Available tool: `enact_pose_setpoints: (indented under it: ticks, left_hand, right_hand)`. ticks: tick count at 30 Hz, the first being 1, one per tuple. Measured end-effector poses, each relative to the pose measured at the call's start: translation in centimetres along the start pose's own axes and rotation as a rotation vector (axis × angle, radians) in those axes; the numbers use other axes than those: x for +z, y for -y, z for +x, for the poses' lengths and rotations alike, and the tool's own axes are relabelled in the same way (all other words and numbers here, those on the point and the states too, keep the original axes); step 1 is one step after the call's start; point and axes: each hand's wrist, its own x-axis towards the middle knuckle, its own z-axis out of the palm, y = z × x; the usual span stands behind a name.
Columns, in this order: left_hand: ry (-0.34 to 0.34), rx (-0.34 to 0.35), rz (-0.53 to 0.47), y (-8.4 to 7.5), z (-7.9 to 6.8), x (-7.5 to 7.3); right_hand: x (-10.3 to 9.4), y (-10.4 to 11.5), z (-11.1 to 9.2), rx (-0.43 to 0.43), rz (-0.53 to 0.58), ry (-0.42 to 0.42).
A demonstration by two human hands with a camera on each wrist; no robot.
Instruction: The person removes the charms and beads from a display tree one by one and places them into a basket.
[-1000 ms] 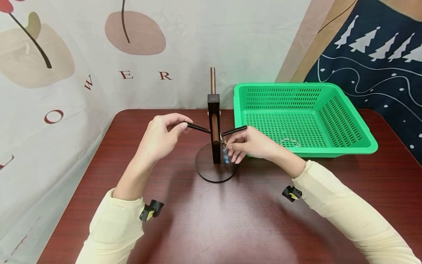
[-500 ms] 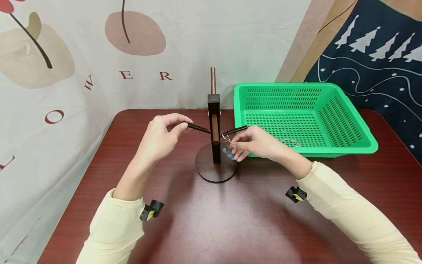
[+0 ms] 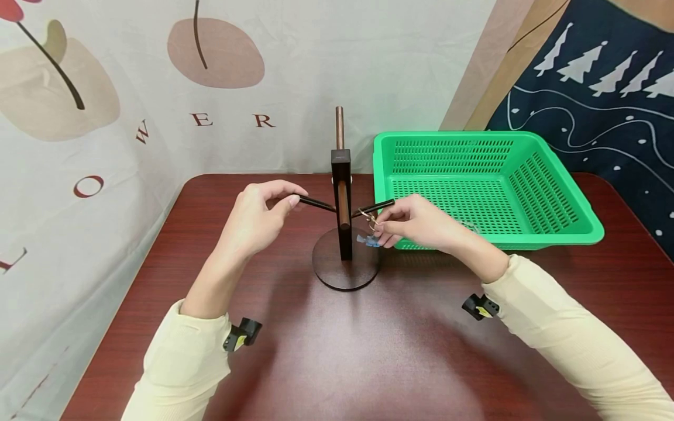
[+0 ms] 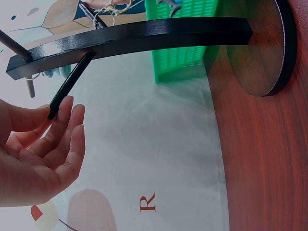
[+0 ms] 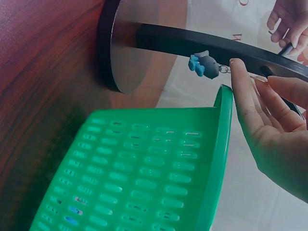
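A dark wooden stand with a round base and several pegs is upright on the table. My left hand pinches the end of its left peg between thumb and fingers. My right hand pinches the metal ring of a keychain; the ring appears looped around the right peg. A small grey-and-blue figure hangs from the keychain by a short chain, seen most plainly in the right wrist view. In the left wrist view, another ring with a bluish charm hangs by a farther peg, partly hidden behind the post.
A green plastic basket stands right of the stand, close behind my right hand. A thin clear loop lies inside it, partly hidden by that hand. The reddish-brown table extends in front, and a printed cloth hangs behind.
My right hand has moved right and slightly up, drawing the ring outward along the right peg. The blue figure has swung up and tilted. My left hand keeps its place.
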Motion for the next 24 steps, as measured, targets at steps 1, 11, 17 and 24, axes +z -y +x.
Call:
enact_pose_setpoints:
  ticks: [1,11,17,24]
  left_hand:
    - [0.0,-0.001,0.0,0.0,0.0,0.0]
    - [-0.002,-0.002,0.003,-0.1,0.0,0.0]
    - [-0.007,0.009,0.008,-0.1,0.0,0.0]
    - [-0.003,0.007,0.009,-0.1,0.0,0.0]
  right_hand:
    - [-0.1,0.1,-0.1,-0.002,-0.007,-0.001]
    - [-1.0,0.6,-0.8,-0.01,-0.06,-0.011]
    - [-1.6,0.9,-1.3,-0.028,-0.087,-0.015]
    - [-2.2,1.5,-2.0,-0.036,-0.158,-0.018]
